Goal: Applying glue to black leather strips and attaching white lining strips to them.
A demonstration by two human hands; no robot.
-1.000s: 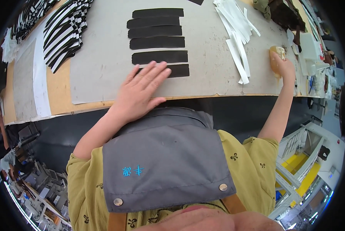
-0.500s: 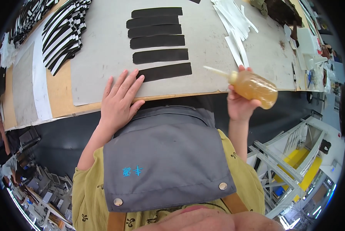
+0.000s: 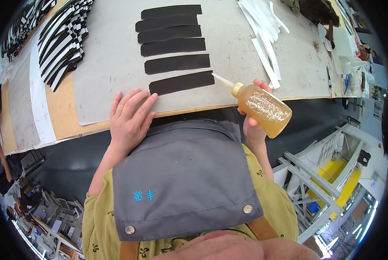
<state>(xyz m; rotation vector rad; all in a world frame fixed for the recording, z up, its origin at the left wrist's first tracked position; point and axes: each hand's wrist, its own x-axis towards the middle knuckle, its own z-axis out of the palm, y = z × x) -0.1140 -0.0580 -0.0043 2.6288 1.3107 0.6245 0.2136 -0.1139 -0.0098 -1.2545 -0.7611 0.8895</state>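
My right hand is closed around a squeeze bottle of amber liquid. The bottle lies tilted in the grip, its pale pointed nozzle aimed up and left, with the tip at the right end of the nearest black strip. Fingers spread, my left hand rests at the table's front edge, and a fingertip is by that strip's left end. Beyond it several more black strips lie in a column, roughly parallel, on the grey board.
Piles of black-and-white strips lie at the left. White strips are heaped on the right of the board, with dark brown material behind them. A thin pen-like tool lies near the right edge. A grey metal frame stands below right.
The bottle in my right hand has moved left and slightly down, bringing its nozzle tip to the nearest strip's right end. My left hand has drawn back slightly from that strip.
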